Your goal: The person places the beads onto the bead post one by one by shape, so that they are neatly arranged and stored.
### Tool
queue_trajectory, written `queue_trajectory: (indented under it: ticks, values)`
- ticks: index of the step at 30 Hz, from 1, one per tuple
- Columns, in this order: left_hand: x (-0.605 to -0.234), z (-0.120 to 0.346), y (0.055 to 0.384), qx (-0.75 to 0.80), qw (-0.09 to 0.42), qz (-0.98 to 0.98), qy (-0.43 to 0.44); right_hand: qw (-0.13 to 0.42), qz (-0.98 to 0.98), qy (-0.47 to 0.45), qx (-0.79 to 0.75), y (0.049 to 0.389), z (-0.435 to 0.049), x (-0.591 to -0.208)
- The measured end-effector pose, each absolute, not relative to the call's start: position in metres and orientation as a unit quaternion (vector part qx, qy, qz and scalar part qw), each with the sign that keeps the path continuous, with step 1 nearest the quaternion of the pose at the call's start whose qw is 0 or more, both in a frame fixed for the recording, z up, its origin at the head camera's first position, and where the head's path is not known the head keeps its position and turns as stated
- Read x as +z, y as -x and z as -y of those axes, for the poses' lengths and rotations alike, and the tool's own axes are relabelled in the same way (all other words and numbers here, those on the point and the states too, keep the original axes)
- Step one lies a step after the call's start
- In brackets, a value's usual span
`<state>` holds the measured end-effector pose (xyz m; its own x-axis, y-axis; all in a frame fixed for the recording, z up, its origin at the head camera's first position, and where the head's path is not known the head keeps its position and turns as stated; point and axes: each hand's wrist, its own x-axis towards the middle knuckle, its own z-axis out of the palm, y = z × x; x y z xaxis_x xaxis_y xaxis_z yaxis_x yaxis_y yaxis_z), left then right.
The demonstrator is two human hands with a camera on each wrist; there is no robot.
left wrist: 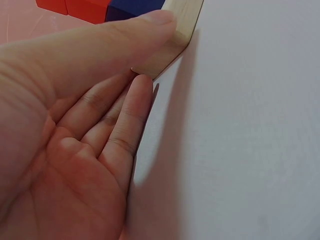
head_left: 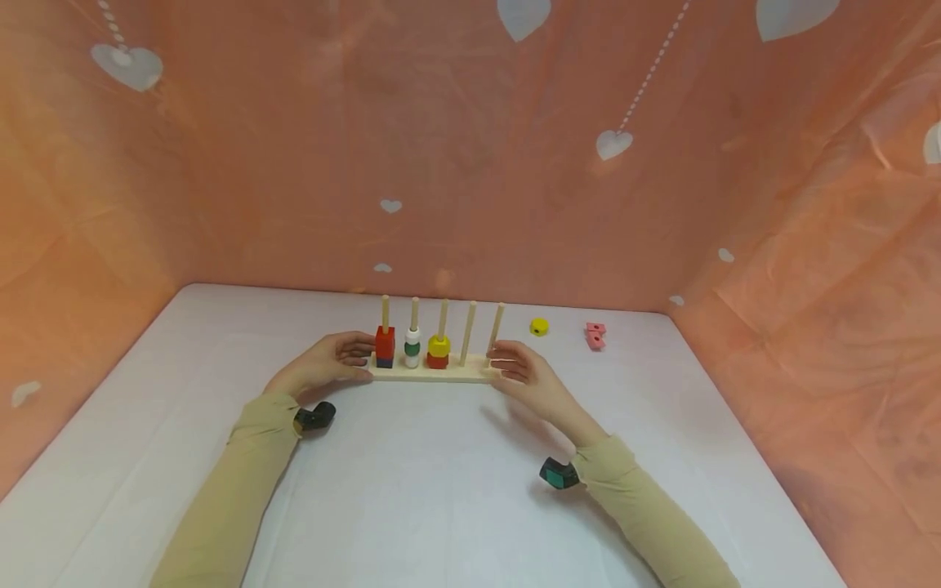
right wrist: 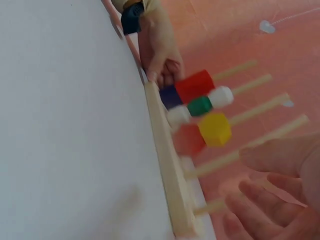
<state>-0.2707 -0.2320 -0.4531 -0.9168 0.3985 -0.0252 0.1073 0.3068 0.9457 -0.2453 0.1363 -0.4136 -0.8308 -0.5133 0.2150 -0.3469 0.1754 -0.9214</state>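
A wooden peg stand (head_left: 434,374) with several upright pegs stands on the white table. Its left peg carries red blocks (head_left: 385,343) above a dark blue block (left wrist: 132,9). White and green beads (head_left: 412,349) fill the second peg, and a yellow bead (right wrist: 215,129) sits over a red one (head_left: 438,360) on the third. The two right pegs are bare. My left hand (head_left: 331,359) grips the stand's left end, thumb at the front corner. My right hand (head_left: 529,377) is by the right end, fingers parted and loosely bent, holding nothing; in the right wrist view it looks apart from the base.
A yellow bead (head_left: 540,327) lies on the table behind and right of the stand. Farther right are pink blocks (head_left: 595,336). An orange cloth (head_left: 441,147) with white hearts hangs behind the table (head_left: 412,490) and at both sides.
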Motion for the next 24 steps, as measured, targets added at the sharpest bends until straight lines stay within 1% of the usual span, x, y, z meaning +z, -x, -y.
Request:
queue_trajectory:
  ticks: [4, 13, 18, 24]
  values:
    - [-0.452, 0.233, 0.270, 0.567, 0.128, -0.799, -0.155, 0.059, -0.775, 0.279, -0.564, 0.248, -0.156, -0.408]
    - [-0.452, 0.232, 0.269, 0.589, 0.140, -0.785, -0.130, 0.034, -0.815, 0.199, -0.542, 0.261, -0.187, -0.389]
    - [-0.452, 0.232, 0.267, 0.594, 0.139, -0.782, -0.128, 0.008, -0.829, 0.197, -0.524, 0.266, -0.196, -0.378]
    - [-0.452, 0.229, 0.266, 0.605, 0.147, -0.774, -0.118, -0.022, -0.835, 0.192, -0.515, 0.296, -0.212, -0.395]
